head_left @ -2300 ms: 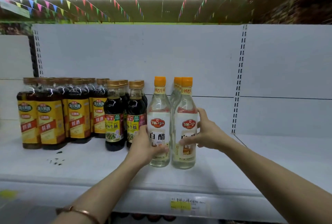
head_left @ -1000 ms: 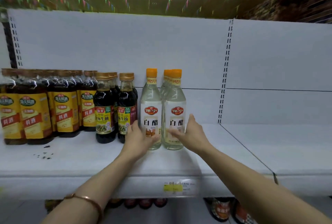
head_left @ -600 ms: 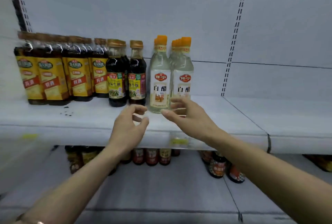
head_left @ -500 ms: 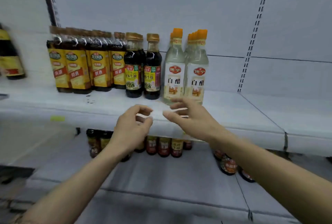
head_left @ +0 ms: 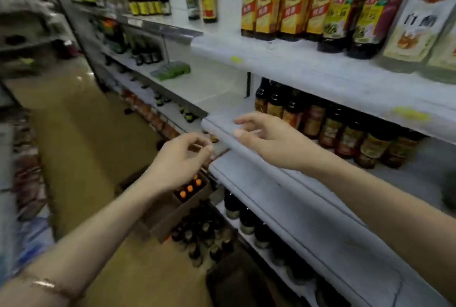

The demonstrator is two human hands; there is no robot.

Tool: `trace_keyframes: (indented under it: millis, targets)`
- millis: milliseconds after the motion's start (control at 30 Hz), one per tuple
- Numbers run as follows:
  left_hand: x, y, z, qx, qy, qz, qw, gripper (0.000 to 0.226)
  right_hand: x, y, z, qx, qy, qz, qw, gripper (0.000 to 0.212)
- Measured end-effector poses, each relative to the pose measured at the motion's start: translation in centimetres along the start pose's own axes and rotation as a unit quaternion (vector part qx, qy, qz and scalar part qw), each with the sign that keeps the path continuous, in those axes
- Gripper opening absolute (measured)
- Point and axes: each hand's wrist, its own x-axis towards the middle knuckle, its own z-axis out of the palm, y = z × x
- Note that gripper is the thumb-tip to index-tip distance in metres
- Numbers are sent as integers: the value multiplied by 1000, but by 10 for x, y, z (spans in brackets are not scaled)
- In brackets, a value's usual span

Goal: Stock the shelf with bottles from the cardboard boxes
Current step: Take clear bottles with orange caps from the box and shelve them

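Note:
Both hands hang in the air in front of the white shelving and hold nothing. My left hand (head_left: 181, 161) has loosely curled fingers, above an open cardboard box (head_left: 172, 210) on the floor with orange-capped bottles (head_left: 190, 187) inside. My right hand (head_left: 269, 139) is relaxed with fingers spread, in front of the edge of a middle shelf (head_left: 246, 149). The clear white-vinegar bottles (head_left: 419, 23) stand on the upper shelf (head_left: 320, 70) at the far right, beside dark soy-sauce bottles (head_left: 357, 15) and yellow-labelled bottles (head_left: 278, 3).
Dark bottles (head_left: 345, 131) fill the shelf under the upper one. More dark bottles (head_left: 204, 235) stand in a second box on the floor, and a dark box (head_left: 237, 282) lies nearer. The yellowish aisle floor (head_left: 81, 149) runs left, with other racks (head_left: 22, 35) beyond.
Both hands let go of the two vinegar bottles on the shelf and drew back empty. My view swung down and left, bringing the floor boxes and aisle into sight.

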Motion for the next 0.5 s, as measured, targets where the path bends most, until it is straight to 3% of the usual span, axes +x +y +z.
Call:
trace_keyframes:
  millis: [267,500]
  targets:
    - [-39,-84,-76,44,23,-58,997,12,56,-49,92,18,-84,-37,996,46]
    - [-47,-197,-135,45,-20,-69,996,13,116,-82,176,13,-116,-16,993,47]
